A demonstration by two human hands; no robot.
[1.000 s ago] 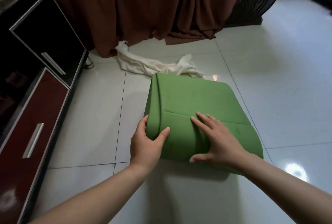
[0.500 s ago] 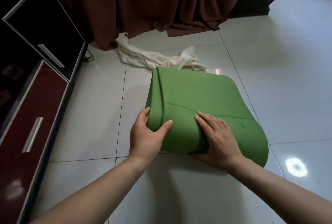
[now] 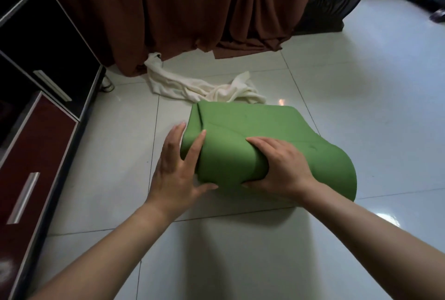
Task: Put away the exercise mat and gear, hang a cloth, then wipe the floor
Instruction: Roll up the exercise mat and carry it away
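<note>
Green mat [image 3: 243, 131] rolled tighter, two hands gripping it, left hand [image 3: 179, 169], right hand [image 3: 281, 167], one cloth [image 3: 204, 87]

Cabinet [image 3: 36, 111]: cut off by left edge. Cloth [image 3: 204, 87]: near end hidden behind mat [image 3: 240, 136]. Mat underside: hidden. Right hand [image 3: 281, 164]: palm hidden. Dark object [image 3: 437, 14] at right edge: cropped, unidentifiable.

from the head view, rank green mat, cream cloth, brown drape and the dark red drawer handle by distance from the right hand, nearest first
1. Green mat: under the right hand, gripped.
2. Cream cloth: on the floor just beyond the mat.
3. Brown drape at the back and drawer handle at far left: too close to call.
</note>
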